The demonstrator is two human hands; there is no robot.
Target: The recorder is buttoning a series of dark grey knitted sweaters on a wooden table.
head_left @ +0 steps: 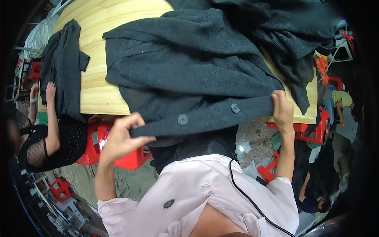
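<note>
A dark grey knit cardigan lies across the table, and its buttoned front band hangs over the near edge toward me. My left hand pinches one end of that band between thumb and fingers. At the other end, my right hand is closed on the band, holding it stretched between the two hands. Two round grey buttons show on the band, a left button and a right button.
The pale wooden table has a curved far edge. More dark knitwear is heaped at the right. At the left, a co-worker handles another dark garment. Red stools stand below the table's near edge. Other people work at the far right.
</note>
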